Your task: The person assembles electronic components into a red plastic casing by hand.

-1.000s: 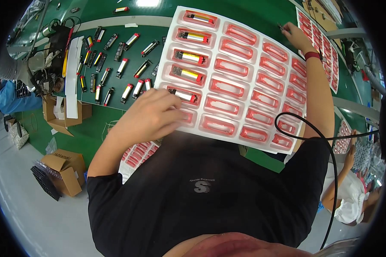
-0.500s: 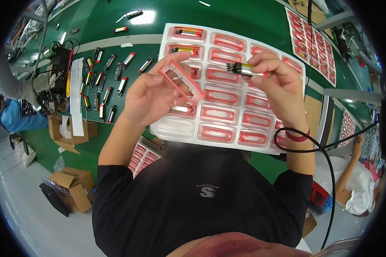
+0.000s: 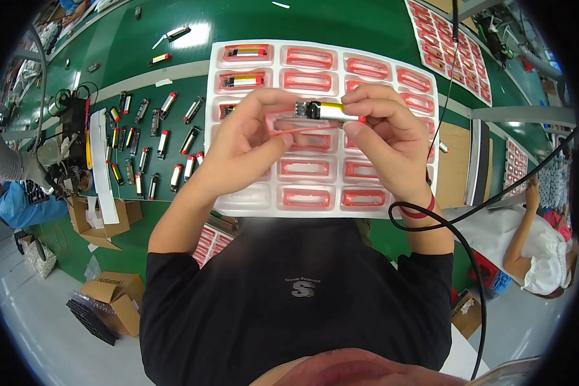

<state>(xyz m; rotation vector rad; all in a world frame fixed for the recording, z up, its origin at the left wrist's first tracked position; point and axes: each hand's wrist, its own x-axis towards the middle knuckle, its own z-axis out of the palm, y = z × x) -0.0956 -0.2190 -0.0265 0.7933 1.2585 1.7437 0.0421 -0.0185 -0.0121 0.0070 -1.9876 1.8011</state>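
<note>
My left hand point(image 3: 243, 147) is closed on a translucent red plastic frame point(image 3: 278, 122), long and rectangular, holding it by its left end. Between the thumb and fingers of my right hand point(image 3: 392, 138) is a small cylindrical battery point(image 3: 331, 111), silver and yellow with a red right end and a dark circuit piece at its left. The battery lies level just over the frame, partly covering it; whether they touch I cannot tell. Both hands are above a white moulded tray point(image 3: 275, 77) with red frames in its pockets. Batteries sit in some left-column frames, such as the upper one point(image 3: 248, 53).
Loose batteries point(image 3: 163, 143) lie on the green bench to the left, beside a white strip point(image 3: 103, 164). Another filled tray point(image 3: 453, 55) is at the far right. A black cable point(image 3: 479, 222) loops by my right wrist. A co-worker point(image 3: 534, 251) sits at the right.
My hands have come closer together. The frame has turned from steeply slanted to nearly level, and the battery has moved left over it. The whole view has shifted slightly.
</note>
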